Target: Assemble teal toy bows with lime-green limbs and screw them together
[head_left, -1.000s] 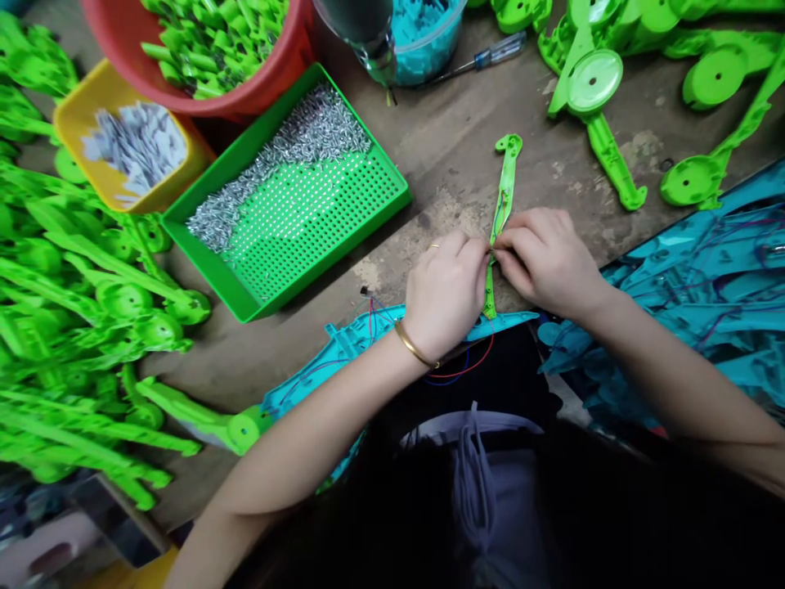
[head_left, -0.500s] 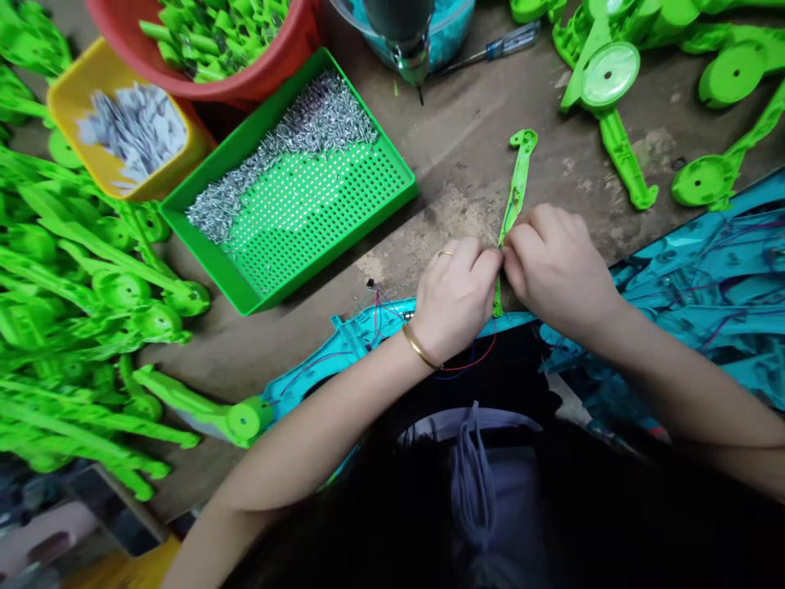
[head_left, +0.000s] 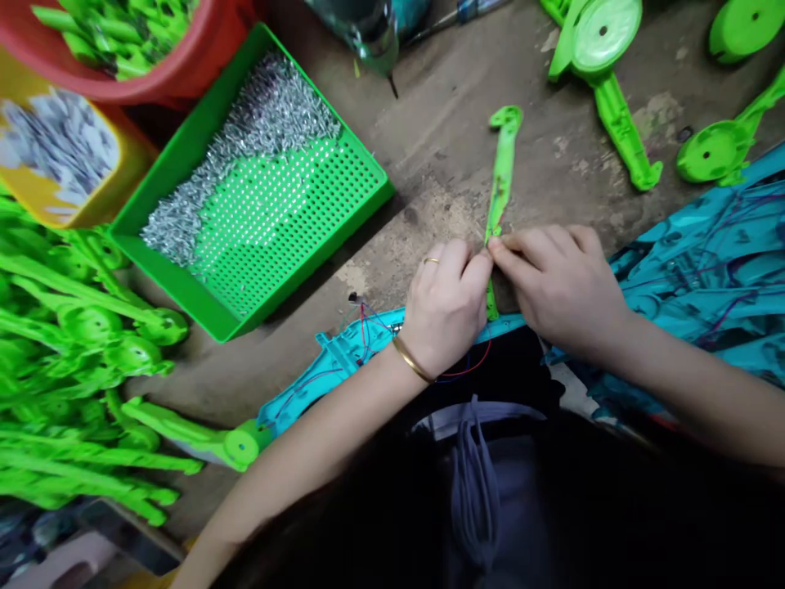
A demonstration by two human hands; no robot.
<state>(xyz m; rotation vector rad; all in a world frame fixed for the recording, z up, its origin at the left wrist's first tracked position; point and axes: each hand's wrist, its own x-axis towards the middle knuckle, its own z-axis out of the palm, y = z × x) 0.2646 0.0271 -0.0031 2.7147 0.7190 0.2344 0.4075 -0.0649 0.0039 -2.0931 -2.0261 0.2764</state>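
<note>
A slim green plastic part with a hooked far end stands out from the table edge, its middle hidden by my fingers. My left hand, wearing a ring and a bangle, is closed around its near half. From the other side, my right hand pinches the same part with thumb and fingertips. Thin wires may lie in the pinch, but I cannot make them out. Under my left wrist lies a long blue plastic shell along the table edge. A red wire loops below my left hand.
A green perforated tray of small screws stands at left, by a red tub and a yellow box. Green parts heap at far left, blue shells at right. An electric screwdriver points down at the top.
My view has shifted, so the tray and tubs sit farther left. My right fingertips have moved closer in against the green part, and the wires beside them no longer show clearly.
</note>
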